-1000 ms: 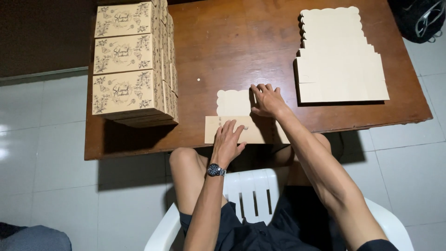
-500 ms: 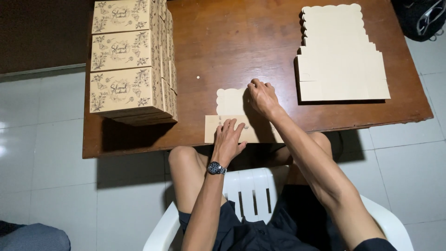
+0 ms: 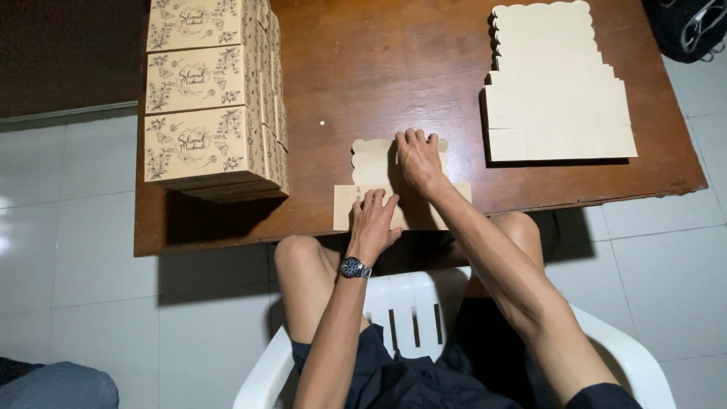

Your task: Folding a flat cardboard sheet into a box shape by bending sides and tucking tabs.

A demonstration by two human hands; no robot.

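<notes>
A flat, unfolded cream cardboard box blank (image 3: pixel 369 160) with a scalloped far edge lies at the near edge of the brown wooden table (image 3: pixel 363 68). My left hand (image 3: pixel 373 221), with a wristwatch on its wrist, presses flat on the blank's near panel. My right hand (image 3: pixel 416 157) lies palm down on the scalloped flap, fingers spread toward its far edge. Neither hand grips anything.
Stacks of assembled cream boxes with floral print (image 3: pixel 208 98) fill the table's left side. A pile of flat cream blanks (image 3: pixel 553 87) sits at the right. A dark bag (image 3: pixel 689 26) lies on the tiled floor at top right. I sit on a white plastic chair (image 3: pixel 409 318).
My right hand has slid left across the scalloped flap, from its right edge to its middle. My left hand stays on the near panel.
</notes>
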